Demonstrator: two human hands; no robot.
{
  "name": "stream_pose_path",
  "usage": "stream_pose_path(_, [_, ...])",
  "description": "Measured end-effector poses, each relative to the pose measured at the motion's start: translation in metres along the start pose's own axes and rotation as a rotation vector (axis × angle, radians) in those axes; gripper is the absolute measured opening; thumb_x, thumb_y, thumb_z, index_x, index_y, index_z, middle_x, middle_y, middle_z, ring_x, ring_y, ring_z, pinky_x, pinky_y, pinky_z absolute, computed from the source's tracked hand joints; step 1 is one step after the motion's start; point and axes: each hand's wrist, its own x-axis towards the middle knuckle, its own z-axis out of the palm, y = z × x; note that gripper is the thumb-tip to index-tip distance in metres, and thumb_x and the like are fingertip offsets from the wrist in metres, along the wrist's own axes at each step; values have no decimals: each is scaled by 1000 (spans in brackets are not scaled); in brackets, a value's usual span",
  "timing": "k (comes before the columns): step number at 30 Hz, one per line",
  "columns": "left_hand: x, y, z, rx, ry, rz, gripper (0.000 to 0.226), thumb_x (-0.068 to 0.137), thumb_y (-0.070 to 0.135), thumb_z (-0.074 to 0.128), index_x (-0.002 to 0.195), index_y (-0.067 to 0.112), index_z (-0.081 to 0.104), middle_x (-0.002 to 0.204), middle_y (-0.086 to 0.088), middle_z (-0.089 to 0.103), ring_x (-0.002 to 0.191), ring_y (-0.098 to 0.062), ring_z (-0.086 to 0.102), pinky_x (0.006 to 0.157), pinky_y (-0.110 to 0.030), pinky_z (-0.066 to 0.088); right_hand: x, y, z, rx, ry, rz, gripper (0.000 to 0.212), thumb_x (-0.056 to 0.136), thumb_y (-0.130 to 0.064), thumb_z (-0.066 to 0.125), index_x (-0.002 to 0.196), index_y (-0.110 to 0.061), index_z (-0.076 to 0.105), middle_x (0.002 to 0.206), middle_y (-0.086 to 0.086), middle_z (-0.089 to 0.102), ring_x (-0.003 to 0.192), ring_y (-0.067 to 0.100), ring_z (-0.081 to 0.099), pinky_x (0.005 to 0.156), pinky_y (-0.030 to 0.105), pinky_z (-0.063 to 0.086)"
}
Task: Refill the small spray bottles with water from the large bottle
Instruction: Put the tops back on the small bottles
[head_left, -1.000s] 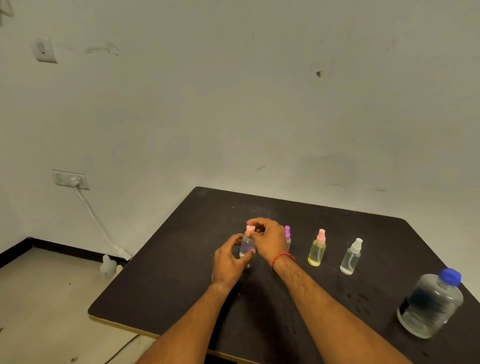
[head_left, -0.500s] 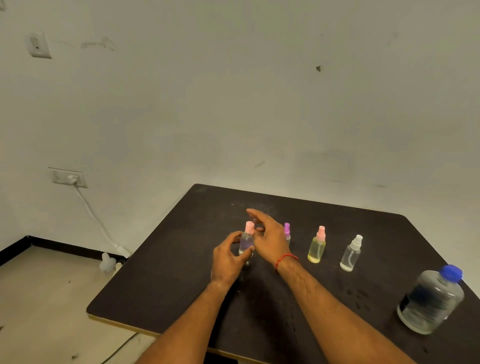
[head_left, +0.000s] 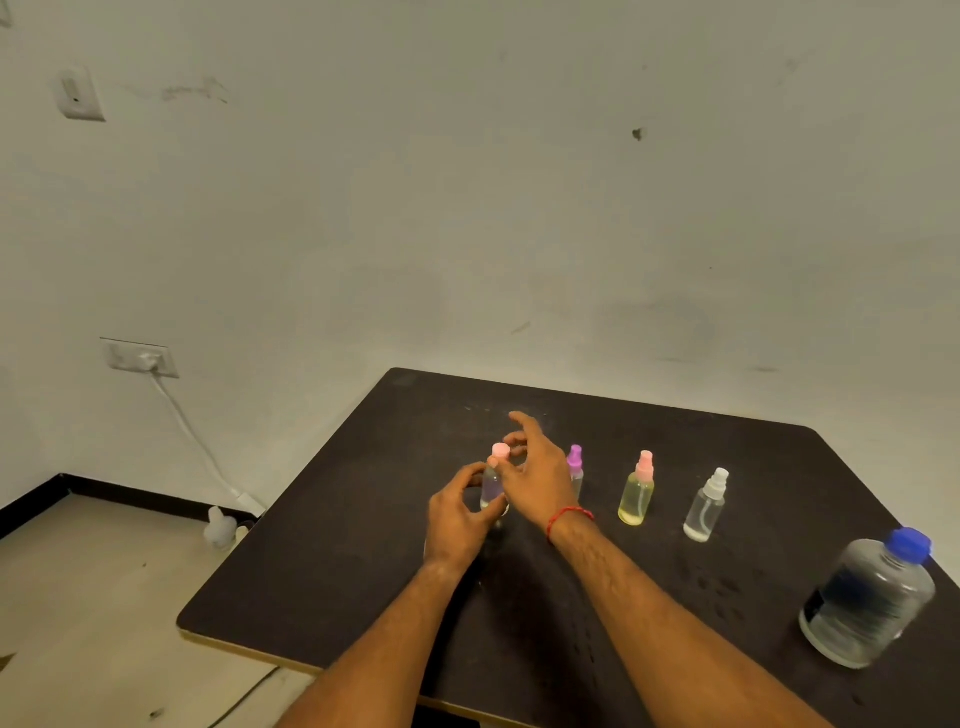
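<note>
Right hand (head_left: 540, 475) has opened off the pink cap (head_left: 500, 450).
Left hand (head_left: 460, 514) grips the spray bottle (head_left: 492, 486) — steady its base (upright) on the desk (head_left: 363, 545) when retwisting.

Dark table (head_left: 363, 545) bearing four small spray bottles in a row — pink-capped (head_left: 492, 483), purple-capped (head_left: 575, 467), yellow (head_left: 637, 493), clear (head_left: 705, 509) — plus large blue-capped bottle (head_left: 867, 603) at right.

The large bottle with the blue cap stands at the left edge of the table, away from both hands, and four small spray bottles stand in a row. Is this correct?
Not quite. The head view shows the large bottle near the table's right edge, not the left. The rest holds: it stands away from the left hand and right hand, and four small spray bottles stand in a row.
</note>
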Motion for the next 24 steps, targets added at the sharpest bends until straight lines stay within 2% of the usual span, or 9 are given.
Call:
stream_pose_path(2, [0,0,1,1,0,-4,41,81,29,83,119,33,66,112,17,70,108,1,64,93,-34,58,-1,0,0,24,-27,-2,67,85,3,63,143,-25,43,125,-1,62,113,15,60,97,34,53])
stream_pose_path(4, [0,-1,1,1,2,0,42,81,28,83,120,28,67,112,16,70,107,1,64,93,-33,58,-2,1,1,23,-14,-2,63,84,8,60,138,-22,51,124,2,64,115,17,59,99,36,51])
stream_pose_path(7, [0,0,0,-2,0,4,39,81,29,83,117,32,67,109,18,70,106,3,64,92,-31,58,-3,2,4,20,24,3,47,87,2,63,126,-23,60,116,-1,66,110,14,61,91,23,51])
stream_pose_path(9, [0,0,0,2,-4,-6,40,82,30,82,118,34,66,111,19,69,107,3,63,95,-30,57,-3,2,4,15,54,10,42,87,-8,68,125,-25,59,106,-5,65,100,10,63,83,18,52])
stream_pose_path(12, [0,0,1,7,-13,-11,44,83,30,82,123,29,66,114,16,69,109,0,64,95,-31,57,-3,1,3,6,64,14,52,85,-18,74,130,-27,50,100,-6,62,93,8,61,82,20,54])
stream_pose_path(16, [0,0,1,11,-1,-24,46,82,28,82,125,23,66,115,12,70,110,-2,64,97,-34,57,-3,-1,-1,34,6,5,66,85,5,61,141,-26,42,123,-2,60,111,14,60,94,30,54])
stream_pose_path(18, [1,-1,1,11,-4,-27,46,82,28,83,125,23,66,116,11,70,110,-4,64,97,-35,57,-2,-2,-2,21,-11,-6,69,84,10,58,142,-24,44,127,0,60,115,14,59,99,31,51])
stream_pose_path(21, [0,-1,0,10,-18,-21,44,82,29,83,122,27,66,114,14,70,109,-2,64,96,-36,57,-3,-2,-1,-11,4,3,62,85,7,63,136,-25,50,120,0,65,114,14,60,97,29,50])
stream_pose_path(24, [1,0,0,10,-26,-19,42,82,31,83,121,31,66,113,18,69,109,2,63,96,-33,57,-4,-1,-1,-1,50,22,47,86,-5,69,126,-27,57,105,-4,66,100,10,64,89,26,55])
